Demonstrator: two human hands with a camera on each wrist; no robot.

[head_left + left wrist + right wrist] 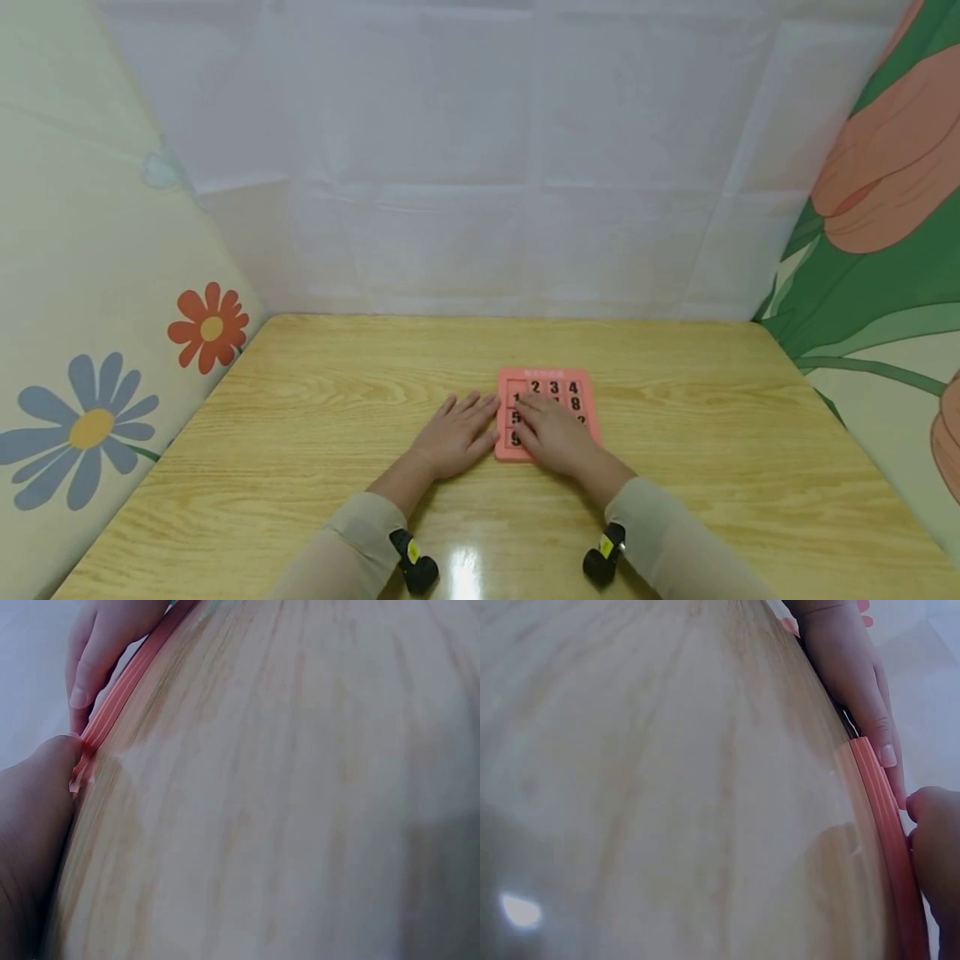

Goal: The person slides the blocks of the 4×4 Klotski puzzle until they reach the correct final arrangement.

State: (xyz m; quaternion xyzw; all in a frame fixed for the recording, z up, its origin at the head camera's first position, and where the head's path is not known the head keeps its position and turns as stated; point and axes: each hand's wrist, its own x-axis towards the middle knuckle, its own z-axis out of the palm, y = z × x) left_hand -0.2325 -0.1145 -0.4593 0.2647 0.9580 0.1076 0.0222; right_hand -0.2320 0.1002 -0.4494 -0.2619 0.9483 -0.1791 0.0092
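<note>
A pink sliding number puzzle (596,417) lies flat on the table, its tiles bearing black digits. On its left side rests my left hand (457,437), fingers fairly straight and the thumb and fingertips at the puzzle's edge. My right hand (558,437) lies over the tiles with its fingers extended toward the upper left, hiding several middle and lower numbers. Digits 2, 3, 4 and 8 show plainly, with 1, 5 and 9 partly covered along the left column. In the right wrist view, the left thumb is at the puzzle's pink side (885,817).
The wood-grain table (337,367) extends around the puzzle. White cloth (450,167) hangs behind it, with flower-printed cloth (75,250) at the left and more printed cloth (885,283) at the right. Black wrist devices (602,558) sit by both sleeves.
</note>
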